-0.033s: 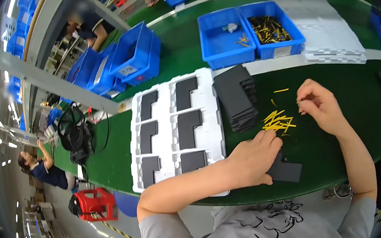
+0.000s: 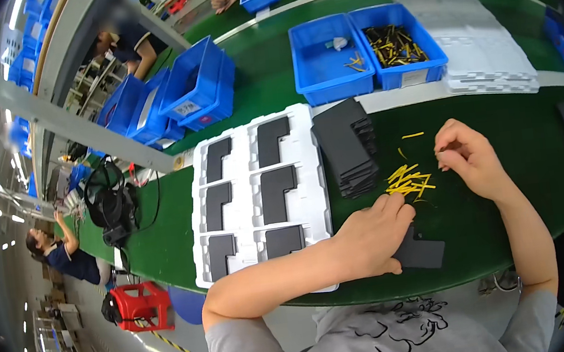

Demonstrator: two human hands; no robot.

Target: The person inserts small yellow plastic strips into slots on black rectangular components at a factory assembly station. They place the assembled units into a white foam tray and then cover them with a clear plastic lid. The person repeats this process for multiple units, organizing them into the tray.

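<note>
My left hand (image 2: 376, 235) lies low over a flat black L-shaped piece (image 2: 424, 253) at the table's near edge and covers part of it. Its fingers are stretched, with their tips beside a loose heap of thin yellow strips (image 2: 408, 181); the thumb is apart and rests by the black piece. To the right of the heap, my right hand (image 2: 469, 158) is raised with thumb and fingers pinched together. A small dark bit shows at its fingertips, too small to name. Left of the strips, a fanned stack of black plates (image 2: 344, 144) lies on the green table.
A white moulded tray (image 2: 246, 201) holds several black L-shaped pieces in its pockets. Behind stand blue bins, one with a few strips (image 2: 330, 76), another full of black and yellow strips (image 2: 398, 48). White trays (image 2: 487, 55) are stacked back right. Other people sit nearby.
</note>
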